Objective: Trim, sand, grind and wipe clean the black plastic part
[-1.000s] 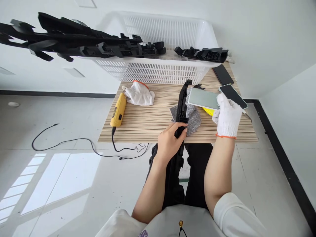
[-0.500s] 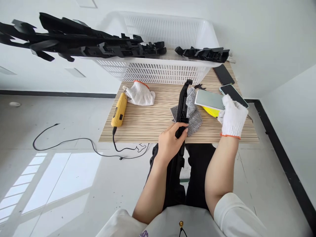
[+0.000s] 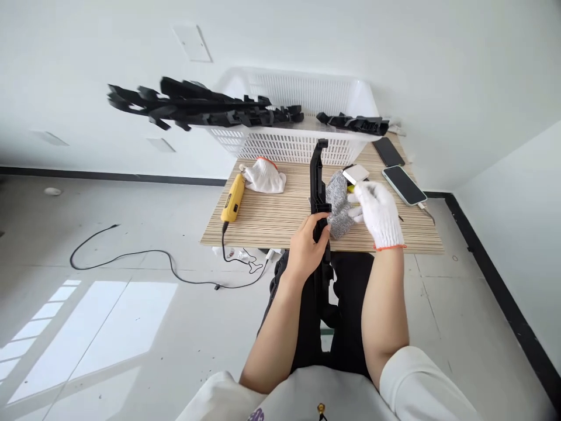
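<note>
At centre, the bare left hand (image 3: 307,245) grasps a long black plastic part (image 3: 315,181), apparently mid-work; cannot tell the white-gloved right hand's (image 3: 379,213) grip

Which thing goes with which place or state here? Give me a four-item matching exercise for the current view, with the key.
Things
1. Yellow tool
2. Left hand
3. White basket
4. Right hand

Places or states
A. At the far side of the table, with black parts lying over its rim
B. Covered by a white glove with an orange edge
C. Lying near the table's left edge, with a black cord attached
D. Bare, gripping a long black part

Right pairs: 1-C, 2-D, 3-A, 4-B
</note>
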Motion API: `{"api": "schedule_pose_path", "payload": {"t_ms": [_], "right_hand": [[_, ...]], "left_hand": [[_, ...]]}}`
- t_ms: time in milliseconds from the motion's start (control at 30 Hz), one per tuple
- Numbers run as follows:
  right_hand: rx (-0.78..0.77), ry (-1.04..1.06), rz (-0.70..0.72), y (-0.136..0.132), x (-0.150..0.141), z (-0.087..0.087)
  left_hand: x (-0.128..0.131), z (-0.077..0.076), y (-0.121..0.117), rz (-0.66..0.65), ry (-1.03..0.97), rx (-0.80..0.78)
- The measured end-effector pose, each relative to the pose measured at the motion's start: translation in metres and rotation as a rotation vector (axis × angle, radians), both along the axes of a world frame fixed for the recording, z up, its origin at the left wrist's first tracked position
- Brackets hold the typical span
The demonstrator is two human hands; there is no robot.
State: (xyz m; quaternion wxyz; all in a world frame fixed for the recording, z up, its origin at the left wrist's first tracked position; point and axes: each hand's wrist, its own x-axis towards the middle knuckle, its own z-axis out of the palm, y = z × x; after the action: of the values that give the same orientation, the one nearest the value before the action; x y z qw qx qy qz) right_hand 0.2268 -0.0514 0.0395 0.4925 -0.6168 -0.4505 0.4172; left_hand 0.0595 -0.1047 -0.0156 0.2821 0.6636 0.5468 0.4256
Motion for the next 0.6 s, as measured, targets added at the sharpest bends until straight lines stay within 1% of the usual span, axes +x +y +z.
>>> {"api": "schedule_pose_path", "payload": {"t_ms": [33, 67, 100, 167, 200, 233, 267, 333, 367, 433, 467, 533, 567, 600], "right_hand": [[-0.003, -0.054, 0.081, -0.009, -0.004, 0.004], [-0.009, -0.105, 0.199, -0.021, -0.009, 0.006], [0.018, -0.138, 0.307, -0.034, -0.016, 0.005], [0.068, -0.157, 0.463, -0.064, -0.032, -0.005], [0.097, -0.198, 0.499, -0.08, -0.041, -0.014], [0.113, -0.274, 0.508, -0.095, -0.05, -0.027], [0.098, -0.374, 0.477, -0.108, -0.058, -0.041], [0.115, -0.574, 0.302, -0.128, -0.07, -0.07], [0.152, -0.633, 0.24, -0.134, -0.074, -0.082], [0.219, -0.618, 0.157, -0.14, -0.078, -0.096], [0.243, -0.552, 0.149, -0.14, -0.077, -0.099], [0.263, -0.352, 0.162, -0.139, -0.076, -0.097], [0.261, -0.242, 0.162, -0.138, -0.075, -0.094], [0.255, -0.149, 0.153, -0.138, -0.074, -0.092]], "left_hand": [[-0.002, 0.003, 0.0, 0.025, -0.011, 0.058], [-0.004, 0.008, 0.0, 0.056, -0.017, 0.122], [-0.007, 0.013, 0.001, 0.096, -0.022, 0.19], [-0.013, 0.027, 0.001, 0.216, -0.032, 0.323], [-0.015, 0.033, 0.001, 0.286, -0.034, 0.378], [-0.016, 0.039, 0.0, 0.353, -0.033, 0.418], [-0.016, 0.044, -0.002, 0.41, -0.029, 0.446], [-0.012, 0.05, -0.005, 0.466, -0.018, 0.473], [-0.01, 0.053, -0.006, 0.451, -0.016, 0.478], [-0.01, 0.059, -0.008, 0.337, -0.021, 0.485], [-0.013, 0.064, -0.01, 0.258, -0.027, 0.502], [-0.025, 0.077, -0.022, 0.117, -0.034, 0.588], [-0.033, 0.083, -0.035, 0.074, -0.03, 0.653], [-0.04, 0.087, -0.054, 0.058, -0.017, 0.715]]}}
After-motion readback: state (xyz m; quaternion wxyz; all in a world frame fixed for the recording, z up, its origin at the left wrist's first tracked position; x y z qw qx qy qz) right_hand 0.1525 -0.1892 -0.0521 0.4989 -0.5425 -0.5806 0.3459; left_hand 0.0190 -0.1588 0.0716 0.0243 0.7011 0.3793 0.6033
